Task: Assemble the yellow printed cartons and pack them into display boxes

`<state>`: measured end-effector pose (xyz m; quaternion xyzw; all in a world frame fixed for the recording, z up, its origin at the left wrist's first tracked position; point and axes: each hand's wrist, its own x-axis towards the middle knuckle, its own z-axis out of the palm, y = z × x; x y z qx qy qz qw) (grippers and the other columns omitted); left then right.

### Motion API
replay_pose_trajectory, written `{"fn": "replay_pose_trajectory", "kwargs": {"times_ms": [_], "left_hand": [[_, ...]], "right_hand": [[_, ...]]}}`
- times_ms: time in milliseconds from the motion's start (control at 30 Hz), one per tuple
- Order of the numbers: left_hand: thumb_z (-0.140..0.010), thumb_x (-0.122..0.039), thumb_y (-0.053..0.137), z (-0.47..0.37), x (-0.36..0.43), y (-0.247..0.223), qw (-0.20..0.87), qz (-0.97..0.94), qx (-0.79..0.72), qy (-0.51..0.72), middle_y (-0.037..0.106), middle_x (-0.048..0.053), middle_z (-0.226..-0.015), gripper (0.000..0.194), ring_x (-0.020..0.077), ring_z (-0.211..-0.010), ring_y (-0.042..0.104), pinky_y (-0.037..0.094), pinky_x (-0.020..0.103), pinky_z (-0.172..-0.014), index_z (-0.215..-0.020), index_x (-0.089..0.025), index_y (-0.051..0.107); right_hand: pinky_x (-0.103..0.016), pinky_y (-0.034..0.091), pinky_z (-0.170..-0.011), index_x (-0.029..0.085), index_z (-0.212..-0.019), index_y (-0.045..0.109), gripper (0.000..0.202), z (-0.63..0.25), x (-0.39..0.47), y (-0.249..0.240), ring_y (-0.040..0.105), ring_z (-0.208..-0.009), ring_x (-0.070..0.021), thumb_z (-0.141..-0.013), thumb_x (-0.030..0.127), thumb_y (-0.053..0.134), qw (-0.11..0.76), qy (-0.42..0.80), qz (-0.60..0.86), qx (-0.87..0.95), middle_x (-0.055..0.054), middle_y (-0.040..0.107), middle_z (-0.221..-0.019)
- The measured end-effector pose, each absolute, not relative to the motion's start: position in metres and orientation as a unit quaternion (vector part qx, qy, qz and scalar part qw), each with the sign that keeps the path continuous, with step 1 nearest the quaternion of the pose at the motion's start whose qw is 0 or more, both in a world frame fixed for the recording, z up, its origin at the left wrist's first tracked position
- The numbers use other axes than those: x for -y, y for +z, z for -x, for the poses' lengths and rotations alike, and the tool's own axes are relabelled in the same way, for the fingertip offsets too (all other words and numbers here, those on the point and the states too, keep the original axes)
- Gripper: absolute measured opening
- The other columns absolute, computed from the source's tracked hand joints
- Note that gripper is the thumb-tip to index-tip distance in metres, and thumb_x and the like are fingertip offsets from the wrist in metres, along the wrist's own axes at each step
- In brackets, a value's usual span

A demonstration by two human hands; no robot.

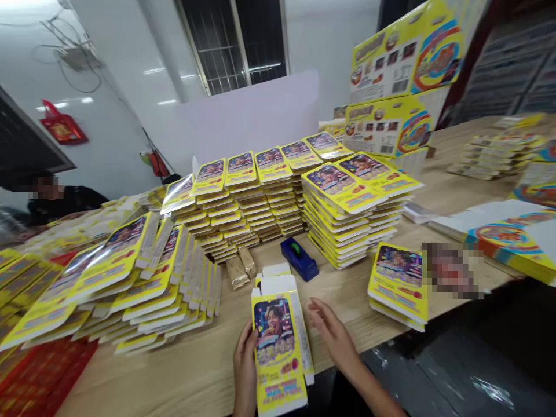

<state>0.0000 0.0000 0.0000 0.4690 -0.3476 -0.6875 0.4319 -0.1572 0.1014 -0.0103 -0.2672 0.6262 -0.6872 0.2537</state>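
Observation:
My left hand grips the left edge of a flat yellow printed carton that lies at the near edge of the wooden table. The carton's white flaps point away from me. My right hand hovers just right of the carton with its fingers spread and holds nothing. Behind the carton lies a blue tape dispenser, and two brown wrapped packets lie to its left.
Tall stacks of the same yellow cartons stand across the middle of the table, a slumped pile lies at the left, a short stack at the right. Large yellow display boxes stand behind. A person sits at far left.

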Motion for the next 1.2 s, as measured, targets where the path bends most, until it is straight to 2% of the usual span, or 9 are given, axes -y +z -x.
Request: {"fn": "replay_pose_trajectory", "kwargs": {"times_ms": [100,200,333,500,600,700,800,967,1200], "left_hand": [[-0.055,-0.039,0.078,-0.005,-0.002,-0.021,0.445,-0.457,0.351,-0.685,0.075,0.003,-0.095,0.042,0.0216,-0.089,0.068,0.053,0.027,-0.075,-0.091,-0.019,0.071],[-0.059,-0.043,0.075,-0.011,-0.001,-0.033,0.423,-0.452,0.381,-0.687,0.073,0.006,-0.101,0.045,0.0244,-0.095,0.067,0.052,0.031,-0.079,-0.097,-0.018,0.072],[-0.055,-0.045,0.079,-0.011,-0.001,-0.034,0.407,-0.45,0.417,-0.677,0.073,0.01,-0.1,0.046,0.0266,-0.098,0.064,0.05,0.031,-0.083,-0.09,-0.015,0.074],[-0.064,-0.055,0.07,-0.01,-0.004,-0.03,0.383,-0.431,0.456,-0.678,0.073,0.006,-0.074,0.043,0.0217,-0.073,0.065,0.05,0.028,-0.068,-0.075,-0.013,0.072],[-0.067,-0.058,0.067,-0.009,-0.007,-0.031,0.38,-0.432,0.465,-0.673,0.074,0.007,-0.082,0.048,0.0221,-0.078,0.066,0.05,0.028,-0.073,-0.082,-0.013,0.072],[-0.064,-0.06,0.068,-0.008,-0.011,-0.033,0.393,-0.449,0.46,-0.658,0.073,0.009,-0.093,0.053,0.0252,-0.092,0.065,0.049,0.03,-0.082,-0.091,-0.013,0.07],[-0.062,-0.062,0.068,-0.007,-0.012,-0.036,0.404,-0.466,0.449,-0.646,0.073,0.011,-0.096,0.057,0.028,-0.096,0.065,0.048,0.034,-0.085,-0.093,-0.013,0.07],[-0.063,-0.062,0.067,-0.01,-0.01,-0.038,0.399,-0.469,0.435,-0.657,0.073,0.012,-0.095,0.057,0.0312,-0.098,0.065,0.049,0.038,-0.086,-0.09,-0.012,0.07],[-0.062,-0.061,0.068,-0.012,-0.01,-0.036,0.402,-0.464,0.44,-0.655,0.072,0.013,-0.098,0.058,0.0325,-0.1,0.063,0.048,0.039,-0.089,-0.094,-0.011,0.069]], "right_hand": [[-0.042,0.051,-0.086,0.016,-0.107,0.062,0.055,0.132,-0.065,-0.023,0.063,-0.098,-0.0292,-0.074,0.06,0.059,0.297,-0.696,0.266,-0.597,-0.013,0.068,-0.105],[-0.041,0.052,-0.08,0.015,-0.094,0.064,0.049,0.136,-0.054,-0.025,0.065,-0.09,-0.0296,-0.075,0.061,0.058,0.317,-0.702,0.245,-0.589,-0.011,0.072,-0.095],[-0.042,0.052,-0.073,0.014,-0.086,0.064,0.052,0.155,-0.049,-0.021,0.065,-0.081,-0.0315,-0.07,0.064,0.062,0.317,-0.708,0.195,-0.6,-0.011,0.072,-0.086],[-0.039,0.052,-0.072,0.017,-0.083,0.063,0.046,0.149,-0.044,-0.018,0.065,-0.081,-0.03,-0.065,0.059,0.068,0.324,-0.714,0.198,-0.588,-0.008,0.072,-0.085],[-0.038,0.052,-0.073,0.018,-0.087,0.06,0.043,0.138,-0.046,-0.014,0.064,-0.081,-0.0273,-0.066,0.054,0.068,0.337,-0.713,0.22,-0.574,-0.006,0.071,-0.085],[-0.038,0.051,-0.077,0.018,-0.095,0.059,0.044,0.131,-0.048,-0.009,0.063,-0.086,-0.0262,-0.066,0.049,0.069,0.362,-0.702,0.254,-0.558,-0.006,0.07,-0.092],[-0.038,0.051,-0.077,0.018,-0.101,0.058,0.044,0.13,-0.047,-0.005,0.062,-0.089,-0.0258,-0.067,0.044,0.069,0.387,-0.687,0.281,-0.546,-0.007,0.068,-0.097],[-0.033,0.049,-0.069,0.019,-0.097,0.058,0.035,0.132,-0.048,-0.003,0.061,-0.078,-0.0218,-0.064,0.025,0.064,0.44,-0.66,0.317,-0.52,-0.002,0.067,-0.084],[-0.035,0.045,-0.083,0.022,-0.123,0.044,0.061,0.13,-0.06,-0.001,0.06,-0.093,-0.0224,-0.063,0.02,0.053,0.508,-0.634,0.331,-0.479,-0.004,0.065,-0.106]]}}
